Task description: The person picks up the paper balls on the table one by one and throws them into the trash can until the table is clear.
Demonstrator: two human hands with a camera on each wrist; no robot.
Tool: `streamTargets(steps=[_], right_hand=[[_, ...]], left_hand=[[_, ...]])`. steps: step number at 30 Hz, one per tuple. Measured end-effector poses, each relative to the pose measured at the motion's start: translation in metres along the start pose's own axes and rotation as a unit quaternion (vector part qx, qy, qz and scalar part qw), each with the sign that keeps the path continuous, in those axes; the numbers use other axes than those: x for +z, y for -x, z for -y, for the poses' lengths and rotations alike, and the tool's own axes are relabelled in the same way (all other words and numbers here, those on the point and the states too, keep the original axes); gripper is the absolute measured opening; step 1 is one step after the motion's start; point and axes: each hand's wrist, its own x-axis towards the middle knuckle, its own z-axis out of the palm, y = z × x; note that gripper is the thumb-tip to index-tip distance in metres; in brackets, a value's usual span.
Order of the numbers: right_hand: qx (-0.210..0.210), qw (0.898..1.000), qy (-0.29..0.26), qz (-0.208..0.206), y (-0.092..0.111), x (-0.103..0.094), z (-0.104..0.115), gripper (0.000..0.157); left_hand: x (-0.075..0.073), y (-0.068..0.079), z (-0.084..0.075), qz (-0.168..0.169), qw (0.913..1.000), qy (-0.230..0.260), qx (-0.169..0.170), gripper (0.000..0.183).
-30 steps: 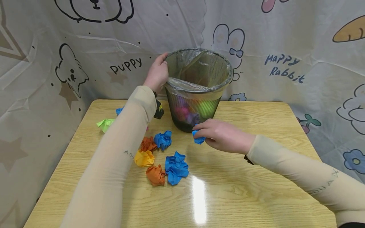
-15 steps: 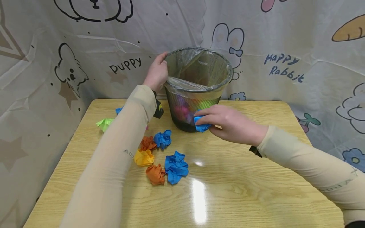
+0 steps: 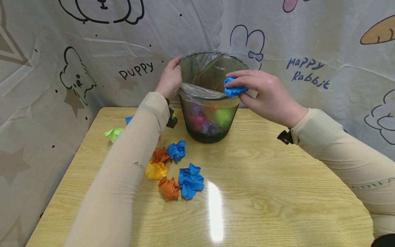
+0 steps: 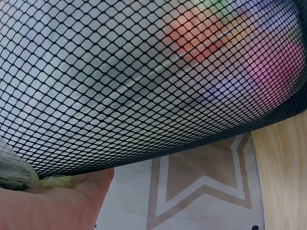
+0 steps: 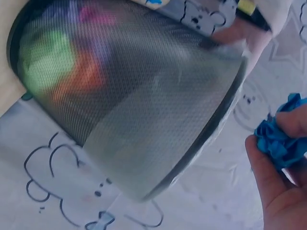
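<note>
A black mesh wastebasket (image 3: pixel 213 134) lined with a clear plastic bag (image 3: pixel 200 91) stands upright at the back of the table. My left hand (image 3: pixel 170 80) grips its rim on the left side; in the left wrist view the thumb lies along the mesh (image 4: pixel 120 86). Between the thumb and fingers of my right hand (image 3: pixel 266 94) is a crumpled blue paper ball (image 3: pixel 233 88), level with the basket's front right rim. The right wrist view shows that paper ball (image 5: pixel 283 143) pinched just outside the basket's mouth. Colored paper balls (image 5: pixel 53 62) show through the mesh at the bottom.
On the table (image 3: pixel 262 178), left of centre, lie two blue paper balls (image 3: pixel 191 181), two orange ones (image 3: pixel 168 188) and a yellow one (image 3: pixel 156 170). A green ball (image 3: pixel 113 134) and a bit of blue paper (image 3: pixel 129 119) sit farther left, beside my left sleeve. A printed curtain (image 3: pixel 123 44) hangs behind.
My right hand has risen from low in front of the basket to its rim, carrying the blue paper ball up and to the right. My left hand keeps its hold on the rim.
</note>
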Motion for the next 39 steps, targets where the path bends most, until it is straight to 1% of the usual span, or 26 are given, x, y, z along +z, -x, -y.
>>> streamTargets(steps=[3,7,9,12,15,19,24,31,39], right_hand=[[0.044,0.999,0.015,-0.011,-0.009,-0.003,-0.01,0.03],[0.105,0.994,0.028,-0.016,-0.02,-0.006,-0.022,0.029],[0.133,0.991,0.033,-0.009,-0.025,-0.006,-0.026,0.03],[0.166,0.985,0.037,0.013,-0.032,-0.006,-0.032,0.032],[0.179,0.983,0.039,0.033,-0.039,-0.003,-0.038,0.032],[0.184,0.98,0.043,0.063,-0.049,0.002,-0.046,0.032],[0.196,0.974,0.043,0.103,-0.058,0.008,-0.051,0.033],[0.203,0.969,0.048,0.13,-0.068,0.015,-0.057,0.035],[0.207,0.964,0.057,0.155,-0.073,0.02,-0.061,0.037]], left_hand=[[0.0,0.0,0.0,-0.001,1.0,0.002,-0.002,0.051],[0.0,0.0,0.0,-0.005,1.0,0.001,-0.006,0.051],[0.0,0.0,-0.001,-0.007,1.0,0.002,-0.005,0.051],[0.001,-0.001,-0.001,-0.006,0.9999,0.006,-0.006,0.051],[0.001,-0.001,0.0,-0.005,0.9999,0.008,-0.006,0.051],[0.0,-0.001,0.0,-0.003,0.9999,0.011,-0.005,0.051],[0.0,0.0,-0.001,-0.004,1.0,0.002,-0.004,0.051],[0.0,-0.001,0.0,-0.008,0.9999,-0.009,-0.005,0.051],[0.0,-0.002,0.001,-0.005,1.0,-0.005,-0.004,0.051]])
